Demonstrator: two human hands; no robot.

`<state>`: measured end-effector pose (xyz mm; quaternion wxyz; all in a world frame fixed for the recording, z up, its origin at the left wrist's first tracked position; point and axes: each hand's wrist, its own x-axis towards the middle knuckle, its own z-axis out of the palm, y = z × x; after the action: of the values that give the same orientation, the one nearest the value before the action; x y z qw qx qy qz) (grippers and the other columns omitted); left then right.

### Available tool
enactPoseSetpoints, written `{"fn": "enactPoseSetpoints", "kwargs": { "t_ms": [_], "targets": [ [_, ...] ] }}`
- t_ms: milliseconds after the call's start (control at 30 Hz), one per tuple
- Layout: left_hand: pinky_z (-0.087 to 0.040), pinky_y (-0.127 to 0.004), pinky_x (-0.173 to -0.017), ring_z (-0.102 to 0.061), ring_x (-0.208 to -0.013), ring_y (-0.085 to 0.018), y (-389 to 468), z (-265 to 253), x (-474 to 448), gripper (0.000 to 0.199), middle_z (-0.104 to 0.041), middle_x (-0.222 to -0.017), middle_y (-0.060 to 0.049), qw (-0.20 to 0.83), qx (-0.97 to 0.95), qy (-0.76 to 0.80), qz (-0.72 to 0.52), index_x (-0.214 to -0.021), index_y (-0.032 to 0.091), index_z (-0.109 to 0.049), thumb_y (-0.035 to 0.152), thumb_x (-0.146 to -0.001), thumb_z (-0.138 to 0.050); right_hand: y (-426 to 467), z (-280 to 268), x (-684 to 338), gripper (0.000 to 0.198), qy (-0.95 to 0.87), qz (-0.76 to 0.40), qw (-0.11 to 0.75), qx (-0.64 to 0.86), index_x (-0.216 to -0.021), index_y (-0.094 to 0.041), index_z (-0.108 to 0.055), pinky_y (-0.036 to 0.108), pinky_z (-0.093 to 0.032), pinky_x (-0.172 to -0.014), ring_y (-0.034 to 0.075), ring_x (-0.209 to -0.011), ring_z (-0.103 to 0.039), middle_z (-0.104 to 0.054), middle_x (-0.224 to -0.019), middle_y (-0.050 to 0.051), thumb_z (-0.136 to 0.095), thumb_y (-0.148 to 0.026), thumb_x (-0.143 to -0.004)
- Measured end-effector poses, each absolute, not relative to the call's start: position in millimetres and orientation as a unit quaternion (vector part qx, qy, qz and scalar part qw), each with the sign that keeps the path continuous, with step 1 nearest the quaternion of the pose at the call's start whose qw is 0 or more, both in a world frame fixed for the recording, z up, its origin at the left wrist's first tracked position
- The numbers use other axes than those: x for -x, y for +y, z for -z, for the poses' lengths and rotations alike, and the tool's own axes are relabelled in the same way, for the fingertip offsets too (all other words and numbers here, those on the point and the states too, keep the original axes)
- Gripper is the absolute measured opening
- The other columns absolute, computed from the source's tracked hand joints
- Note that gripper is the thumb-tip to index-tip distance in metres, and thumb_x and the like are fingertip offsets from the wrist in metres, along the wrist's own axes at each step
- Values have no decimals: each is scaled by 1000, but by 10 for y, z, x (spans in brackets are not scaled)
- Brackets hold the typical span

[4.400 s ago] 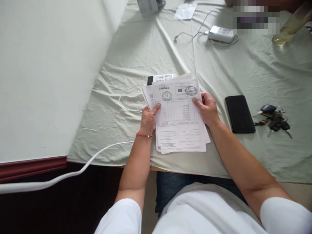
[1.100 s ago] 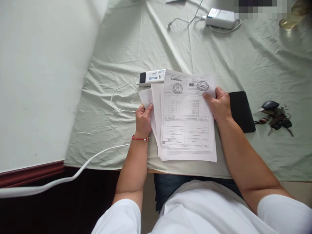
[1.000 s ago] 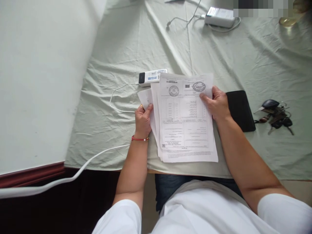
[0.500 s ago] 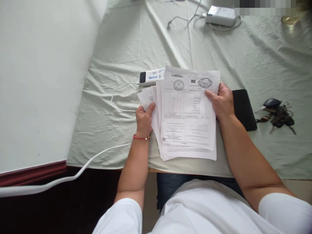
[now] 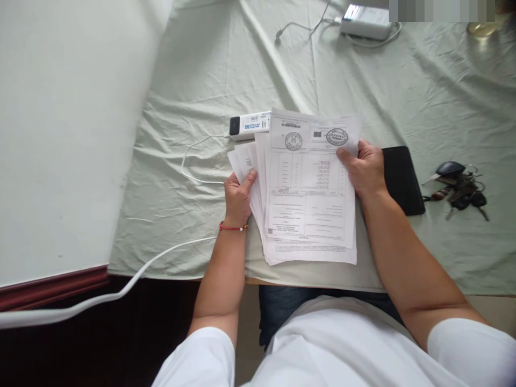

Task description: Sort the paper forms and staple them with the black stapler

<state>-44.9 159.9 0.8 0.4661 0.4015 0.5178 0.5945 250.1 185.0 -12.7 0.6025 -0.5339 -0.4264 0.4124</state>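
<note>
Papers (image 5: 310, 215), gathered but seemingly not yet squared, sit pinched by left hand (image 5: 237, 199) at 9 o'clock, right hand (image 5: 367, 169) at 2, fingers closed.

I'm squinting at the top sheet (image 5: 308, 199): round stamp (image 5: 293, 142), oval stamp (image 5: 336, 136), square code (image 5: 270, 231), tiny print (image 5: 323, 173), none of it readable from here; left of that sheet, blue lettering (image 5: 252, 127) on the power bank (image 5: 245, 123) defeats me too.
</note>
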Motion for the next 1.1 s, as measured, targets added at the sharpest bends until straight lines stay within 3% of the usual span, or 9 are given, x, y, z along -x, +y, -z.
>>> {"fn": "enactPoseSetpoints", "kwargs": {
  "t_ms": [267,433,767,1100],
  "targets": [
    [-63,-34,-94,-80,-101,-25,1608,3,461,40,-84,-108,-9,452,-414,527,-589,-102,18,-83,47,-76,-93,1894,179,-2564,29,-416,-379,625,541,-86,-30,-78,38,-67,-70,24,-79,-78,-82,-88,-1,-91,-53,-74],
    [-63,-34,-95,-80,-103,-25,1615,22,476,44,-84,-111,-8,447,-417,529,-588,-104,19,-83,50,-74,-93,1969,239,-2598,37,-408,-400,672,470,-91,-32,-79,39,-70,-71,24,-77,-80,-84,-91,-2,-96,-55,-67],
    [-63,-38,-99,-79,-107,-27,1641,52,496,43,-83,-114,-9,457,-407,520,-596,-105,20,-83,49,-75,-93,1895,121,-2536,29,-444,-363,676,462,-98,-34,-77,45,-69,-87,27,-97,-79,-84,-101,-1,-88,-53,-79],
    [-63,-37,-99,-80,-106,-26,1635,59,495,41,-83,-114,-8,463,-396,519,-600,-106,20,-83,48,-77,-92,1910,130,-2554,31,-410,-361,716,435,-102,-33,-77,45,-68,-90,24,-94,-79,-83,-104,-1,-89,-50,-80]
  ]
}}
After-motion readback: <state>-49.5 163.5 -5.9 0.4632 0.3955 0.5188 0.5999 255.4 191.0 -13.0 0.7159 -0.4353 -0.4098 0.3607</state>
